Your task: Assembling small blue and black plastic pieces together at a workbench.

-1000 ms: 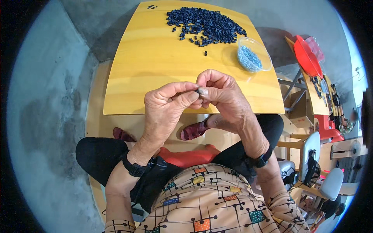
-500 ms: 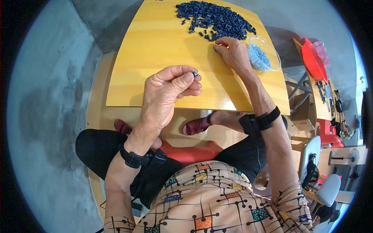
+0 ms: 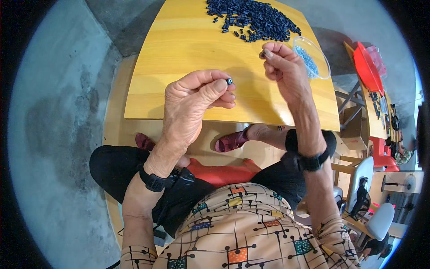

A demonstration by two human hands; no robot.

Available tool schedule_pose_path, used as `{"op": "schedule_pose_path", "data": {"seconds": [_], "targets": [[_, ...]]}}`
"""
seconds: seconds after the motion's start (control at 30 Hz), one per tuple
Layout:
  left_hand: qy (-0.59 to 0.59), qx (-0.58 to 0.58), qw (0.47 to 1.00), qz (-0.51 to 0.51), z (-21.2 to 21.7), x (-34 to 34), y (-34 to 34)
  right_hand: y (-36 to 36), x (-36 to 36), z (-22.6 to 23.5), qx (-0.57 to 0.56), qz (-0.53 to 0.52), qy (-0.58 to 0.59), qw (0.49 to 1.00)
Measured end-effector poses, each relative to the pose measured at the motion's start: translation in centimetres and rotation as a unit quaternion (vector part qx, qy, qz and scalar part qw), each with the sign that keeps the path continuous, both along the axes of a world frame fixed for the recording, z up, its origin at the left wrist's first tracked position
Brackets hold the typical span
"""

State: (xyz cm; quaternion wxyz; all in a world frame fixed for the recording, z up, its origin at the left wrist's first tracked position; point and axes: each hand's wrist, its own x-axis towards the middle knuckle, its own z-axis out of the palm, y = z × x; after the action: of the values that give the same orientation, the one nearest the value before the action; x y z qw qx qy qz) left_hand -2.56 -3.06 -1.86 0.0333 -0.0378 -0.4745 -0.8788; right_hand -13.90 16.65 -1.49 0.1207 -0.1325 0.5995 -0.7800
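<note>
Above the yellow table (image 3: 179, 45), my left hand (image 3: 190, 96) pinches a small black cylindrical piece (image 3: 230, 81) between thumb and forefinger. Its round end faces outward and has a pale ring or centre. My right hand (image 3: 289, 69) is raised to the right, its thumb and forefinger closed on a small dark piece (image 3: 262, 54), mostly covered by the fingertips. Beyond both hands lies a heap of short black cylindrical pieces (image 3: 255, 20). Just right of my right hand is a clear round tub (image 3: 325, 60) with many small silvery-blue parts (image 3: 306, 60), partly hidden by that hand.
A side table at the right bears a red basin (image 3: 368, 67) and dark items. Pale-seated chairs (image 3: 363, 179) stand at the lower right. A red seat (image 3: 219, 174) is beneath me, and a grey wall (image 3: 62, 116) runs along the left.
My right hand has lifted off the tabletop near the heap and turned, with a small dark piece in its fingertips. The left hand keeps its pinch almost unmoved.
</note>
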Motion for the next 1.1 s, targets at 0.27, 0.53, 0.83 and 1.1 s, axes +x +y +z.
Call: {"op": "schedule_pose_path", "data": {"seconds": [0.27, 0.53, 0.83, 1.1], "targets": [[0.035, -0.090, 0.994, 0.052, 1.1, 0.9, 0.6, -3.2, 8.1, 1.9, -0.138, 0.019, -0.045, 0.989], [0.058, -0.137, 0.986, 0.069, 1.6, 1.3, 0.6, -3.7, 8.9, 1.6, -0.168, 0.055, -0.043, 0.983], [0.074, -0.158, 0.982, 0.074, 1.7, 1.4, 0.7, -3.3, 8.7, 1.4, -0.129, 0.038, -0.012, 0.991], [0.072, -0.182, 0.978, 0.073, 1.8, 1.5, 0.7, -3.1, 8.8, 2.1, -0.055, 0.009, 0.022, 0.998]]}}
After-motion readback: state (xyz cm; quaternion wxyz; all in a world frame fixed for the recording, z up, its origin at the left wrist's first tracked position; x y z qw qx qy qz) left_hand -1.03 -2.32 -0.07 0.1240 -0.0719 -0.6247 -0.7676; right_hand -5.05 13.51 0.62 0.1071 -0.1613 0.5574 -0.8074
